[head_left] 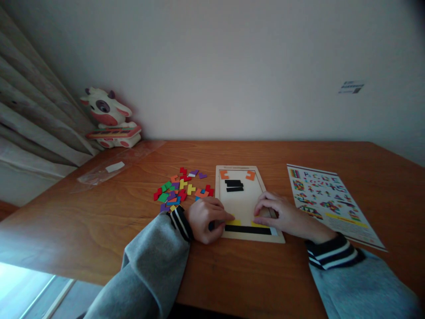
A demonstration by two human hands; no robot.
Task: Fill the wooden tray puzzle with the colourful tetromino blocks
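A light wooden puzzle tray (244, 206) lies before me. The index finger of my left hand (207, 220) reaches over its left edge onto a yellow puzzle piece (236, 223), the other fingers curled in. My right hand (280, 215) has thumb and forefinger at a second yellow puzzle piece (259, 224), partly hidden by the fingertips. Below both pieces a long black strip (248, 229) runs along the tray's lower edge. Two orange pieces, one left (224, 175) and one right (250, 176), sit in the upper corners. Short black bars (234, 186) lie between and below them.
Loose colourful puzzle pieces (182, 188) are heaped left of the tray. A printed pattern sheet (332, 201) lies at the right. Clear plastic wrapping (99, 175) and a toy cow with a keyboard (111, 119) are at the back left, by the curtain (33, 102).
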